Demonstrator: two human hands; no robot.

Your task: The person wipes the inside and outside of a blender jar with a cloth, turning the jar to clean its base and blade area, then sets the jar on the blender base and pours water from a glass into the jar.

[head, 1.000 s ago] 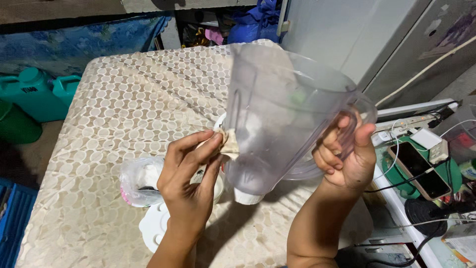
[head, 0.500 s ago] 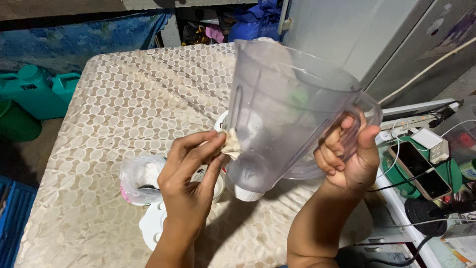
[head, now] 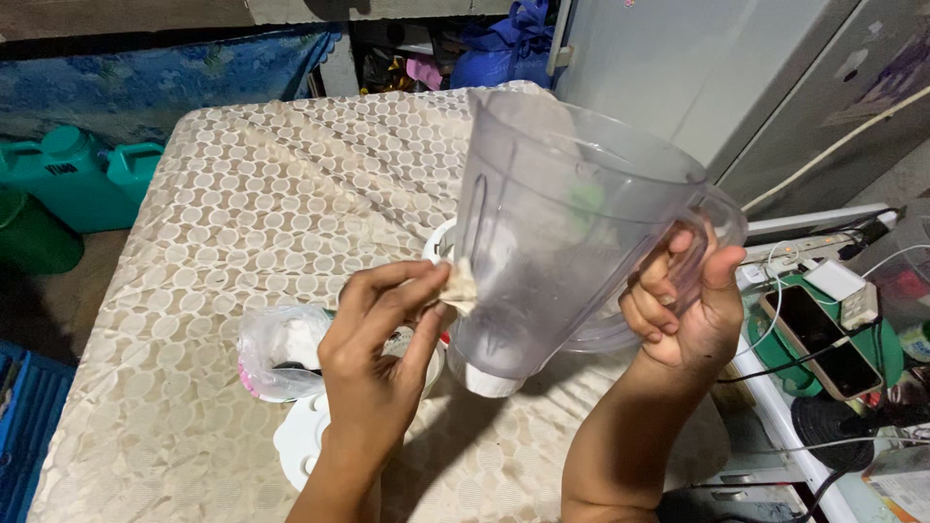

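Against the blender jug, left hand presses cloth.

Clear plastic blender jug held tilted above table, base down-left; small beige cloth pressed against its lower side

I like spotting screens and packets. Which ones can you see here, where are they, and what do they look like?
Phone: right of the table, lying flat on something green, a dark blank rectangle with a cable beside it.
Plastic bag: on the tablecloth by the left hand, clear and crumpled, something white inside.
Jugs: on the floor to the left, teal, each with a dark label.
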